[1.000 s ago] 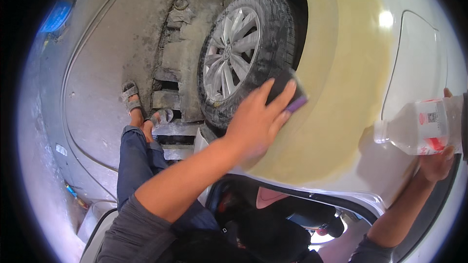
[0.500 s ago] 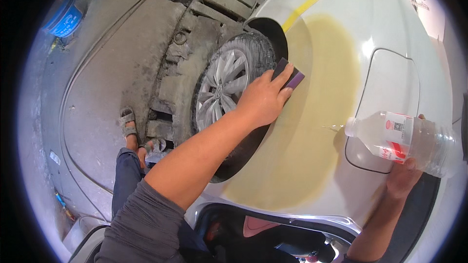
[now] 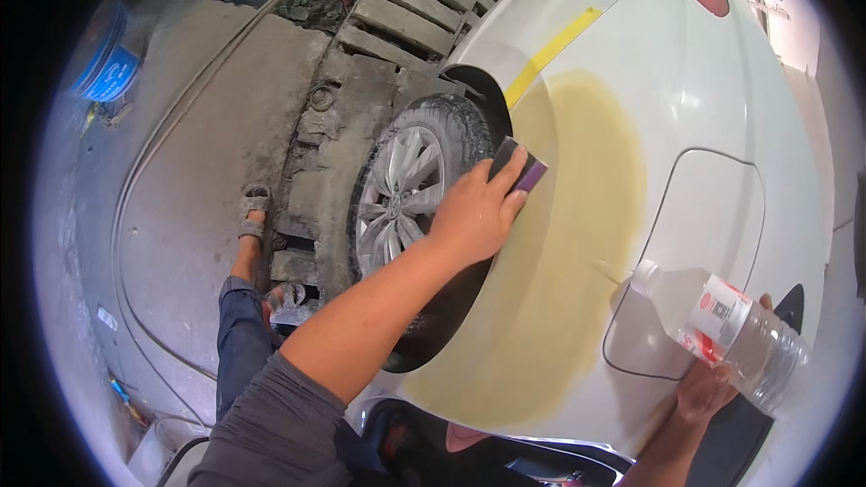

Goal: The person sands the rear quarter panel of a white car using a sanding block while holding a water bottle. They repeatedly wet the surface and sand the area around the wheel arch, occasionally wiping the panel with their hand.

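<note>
My left hand (image 3: 478, 209) grips a dark sanding block (image 3: 530, 173) with a purple layer, pressed to the car's rear fender by the wheel arch. Beneath it spreads a yellowish-beige patch (image 3: 541, 316) on the white paint. In my right hand (image 3: 706, 388) is a clear plastic bottle (image 3: 744, 343) with a red and white label, tilted with its white cap toward the patch. A thin trickle of water leaves the cap. The fuel flap (image 3: 690, 252) lies right behind the bottle, and part of my right hand's fingers is hidden by it.
A dusty wheel (image 3: 397, 198) sits in the arch beside my left forearm. Yellow tape (image 3: 552, 56) runs along a panel seam. On the floor are a hose (image 3: 135, 171), a slatted grate (image 3: 406, 9) and a blue bucket (image 3: 106, 63). Sandalled feet (image 3: 254, 209) stand at left.
The view has shifted, so the car sits lower and more to the left. The bottle tilts more steeply, its base lower. My left hand keeps the sanding block near the arch edge.
</note>
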Available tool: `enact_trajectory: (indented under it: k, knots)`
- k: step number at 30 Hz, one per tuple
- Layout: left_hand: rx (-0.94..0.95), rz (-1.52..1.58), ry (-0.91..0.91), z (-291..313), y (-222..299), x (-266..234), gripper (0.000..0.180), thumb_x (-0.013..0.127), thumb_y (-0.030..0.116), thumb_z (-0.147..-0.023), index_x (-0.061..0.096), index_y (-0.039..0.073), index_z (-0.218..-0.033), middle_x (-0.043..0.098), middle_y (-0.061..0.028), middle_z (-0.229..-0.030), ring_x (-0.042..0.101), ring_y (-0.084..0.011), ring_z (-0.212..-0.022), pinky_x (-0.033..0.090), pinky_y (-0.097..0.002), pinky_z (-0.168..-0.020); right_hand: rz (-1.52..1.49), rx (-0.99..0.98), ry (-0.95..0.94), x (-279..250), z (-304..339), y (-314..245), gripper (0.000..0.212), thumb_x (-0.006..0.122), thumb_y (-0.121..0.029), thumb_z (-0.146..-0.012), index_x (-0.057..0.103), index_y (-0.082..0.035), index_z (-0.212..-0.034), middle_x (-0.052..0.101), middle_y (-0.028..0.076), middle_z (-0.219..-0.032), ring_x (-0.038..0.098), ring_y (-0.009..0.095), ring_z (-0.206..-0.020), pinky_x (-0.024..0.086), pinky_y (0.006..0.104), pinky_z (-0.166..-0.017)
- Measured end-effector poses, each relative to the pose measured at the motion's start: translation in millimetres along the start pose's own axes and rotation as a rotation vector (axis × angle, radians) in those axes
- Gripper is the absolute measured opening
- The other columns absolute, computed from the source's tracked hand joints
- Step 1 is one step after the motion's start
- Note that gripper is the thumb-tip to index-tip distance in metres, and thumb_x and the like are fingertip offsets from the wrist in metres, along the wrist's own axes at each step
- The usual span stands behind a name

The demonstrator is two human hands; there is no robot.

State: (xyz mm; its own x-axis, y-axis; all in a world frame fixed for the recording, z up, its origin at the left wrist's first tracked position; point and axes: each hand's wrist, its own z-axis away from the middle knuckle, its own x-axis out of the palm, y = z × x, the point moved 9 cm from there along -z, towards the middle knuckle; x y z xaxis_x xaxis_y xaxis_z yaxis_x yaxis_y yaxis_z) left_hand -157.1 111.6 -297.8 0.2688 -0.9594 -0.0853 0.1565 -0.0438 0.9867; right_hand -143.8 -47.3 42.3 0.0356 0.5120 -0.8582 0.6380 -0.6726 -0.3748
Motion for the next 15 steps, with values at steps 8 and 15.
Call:
enact_trajectory:
  k: [8, 15]
  knots:
    - [-0.041, -0.034, -0.150, 70.5, 14.7, 22.3, 0.063, 0.055, 0.032, -0.098, 0.034, 0.013, -0.154, 0.045, -0.0363, -0.137, 0.050, -0.0514, -0.122, 0.042, -0.0494, -0.105, -0.019, 0.217, -0.099, -0.5, -2.9, 12.7, 0.113, 0.071, -0.064, -0.079, 0.018, 0.002, -0.154, 0.051, 0.026, -0.137, 0.056, 0.036, -0.124, 0.045, 0.0508, -0.105]
    - [-0.147, 0.013, -0.108, -38.0, -4.0, 0.2, 0.062, 0.054, 0.032, -0.099, 0.033, 0.012, -0.154, 0.048, -0.0345, -0.135, 0.053, -0.0502, -0.118, 0.044, -0.0498, -0.102, 0.152, 0.254, -0.082, 0.1, -11.6, 17.3, 0.122, 0.067, -0.078, -0.072, 0.022, 0.004, -0.149, 0.062, 0.022, -0.122, 0.064, 0.030, -0.114, 0.045, 0.0445, -0.105]
